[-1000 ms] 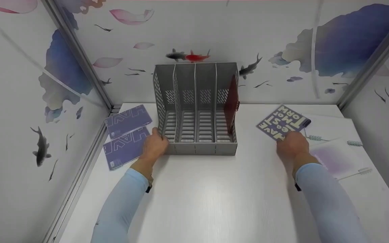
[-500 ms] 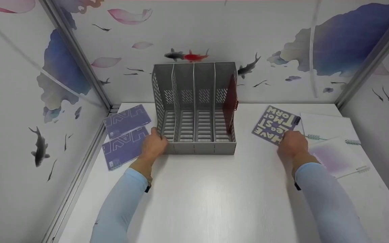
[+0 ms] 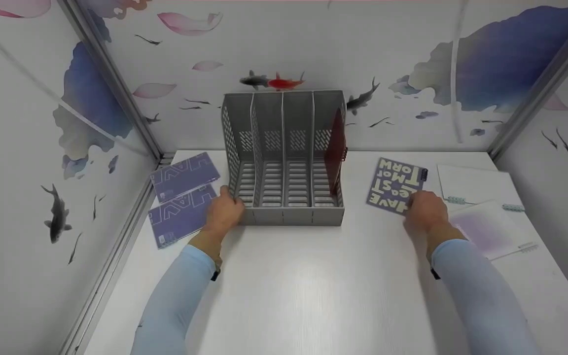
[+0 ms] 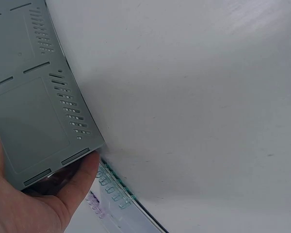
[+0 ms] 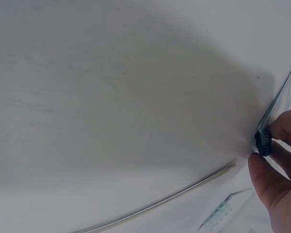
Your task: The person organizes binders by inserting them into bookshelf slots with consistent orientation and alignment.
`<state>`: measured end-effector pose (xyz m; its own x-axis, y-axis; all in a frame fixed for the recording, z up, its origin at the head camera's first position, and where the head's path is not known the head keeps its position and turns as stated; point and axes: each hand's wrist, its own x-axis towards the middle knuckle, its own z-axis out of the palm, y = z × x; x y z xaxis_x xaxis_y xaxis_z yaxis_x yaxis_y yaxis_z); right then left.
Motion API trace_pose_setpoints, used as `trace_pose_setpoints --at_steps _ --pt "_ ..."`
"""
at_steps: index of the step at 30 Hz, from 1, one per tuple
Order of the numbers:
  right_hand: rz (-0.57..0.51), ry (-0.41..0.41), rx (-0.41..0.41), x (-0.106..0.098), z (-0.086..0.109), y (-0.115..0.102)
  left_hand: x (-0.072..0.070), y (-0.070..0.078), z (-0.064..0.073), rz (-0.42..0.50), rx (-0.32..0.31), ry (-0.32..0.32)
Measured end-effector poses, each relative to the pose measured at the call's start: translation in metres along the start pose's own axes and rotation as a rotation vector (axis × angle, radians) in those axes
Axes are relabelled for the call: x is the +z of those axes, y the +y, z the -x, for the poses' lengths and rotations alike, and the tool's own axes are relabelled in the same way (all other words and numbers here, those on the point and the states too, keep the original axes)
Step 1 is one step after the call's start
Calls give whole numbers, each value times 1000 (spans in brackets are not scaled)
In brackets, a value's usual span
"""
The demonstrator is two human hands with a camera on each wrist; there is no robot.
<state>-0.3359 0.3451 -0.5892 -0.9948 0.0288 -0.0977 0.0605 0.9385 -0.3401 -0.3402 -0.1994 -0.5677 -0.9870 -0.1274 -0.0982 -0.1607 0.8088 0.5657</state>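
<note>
A grey file organizer (image 3: 292,217) with upright dividers stands at the back middle of the table. My left hand (image 3: 223,211) grips its lower left front corner; in the left wrist view, the thumb and fingers (image 4: 82,177) lie around the organizer's edge. A dark red notebook (image 3: 335,150) stands in the rightmost slot. At the right, my right hand (image 3: 428,211) pinches a purple spiral notebook (image 3: 395,185) with pale yellow lettering by its near corner. Up close in the right wrist view, its black coil (image 5: 264,143) sits between thumb and fingers.
Two purple notebooks, one farther (image 3: 185,176) and one nearer (image 3: 184,215), lie left of the organizer. Right of my right hand lie a white spiral notebook (image 3: 479,185) and a white one with a purple patch (image 3: 491,229). Printed walls close in the table's back and sides.
The lettered notebook has turned counterclockwise and shifted left in my right hand, uncovering more of the white notebook. My left hand and the organizer have stayed in place.
</note>
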Motion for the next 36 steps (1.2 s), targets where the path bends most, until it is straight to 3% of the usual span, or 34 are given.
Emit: trace_pose_setpoints --at_steps 19,30,36 --pt "-36 6 -30 8 12 4 4 -3 -3 -10 -5 12" --pt "-30 -61 -41 4 12 1 2 -2 -1 -1 26 39" --pt "-37 -6 -1 -4 9 -2 2 -3 -1 10 35 32"
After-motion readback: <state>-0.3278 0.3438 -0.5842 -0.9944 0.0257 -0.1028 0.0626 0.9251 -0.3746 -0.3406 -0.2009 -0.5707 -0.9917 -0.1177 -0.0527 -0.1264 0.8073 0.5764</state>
